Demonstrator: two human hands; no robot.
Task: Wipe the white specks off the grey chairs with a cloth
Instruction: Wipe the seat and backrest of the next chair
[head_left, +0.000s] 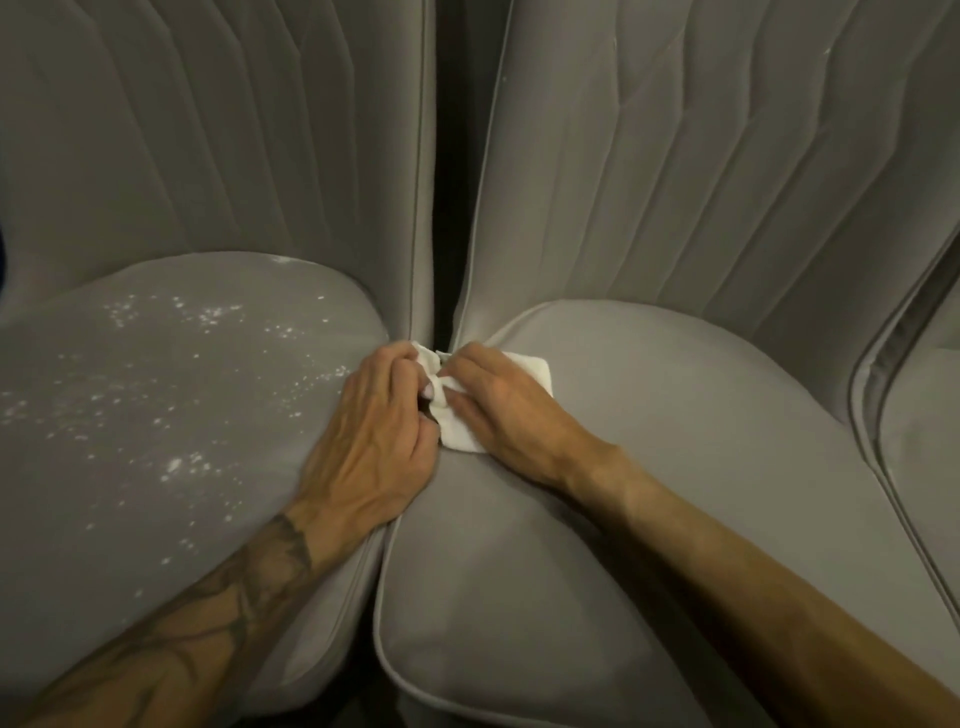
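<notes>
Both the left hand (371, 431) and the right hand (498, 410) pinch the white cloth (524, 371) at the seam between the seats, and the white specks (171, 364) lie directly left, nearer the left hand.

Dim warm indoor light falling from above, seat cushions (649, 415) catching a soft sheen, dark shadow filling the gap (445, 208) between the backrests, white cloth (467, 405) glaring slightly, wide-angle lens bending the edges, overall softness, hands slightly blurring.
</notes>
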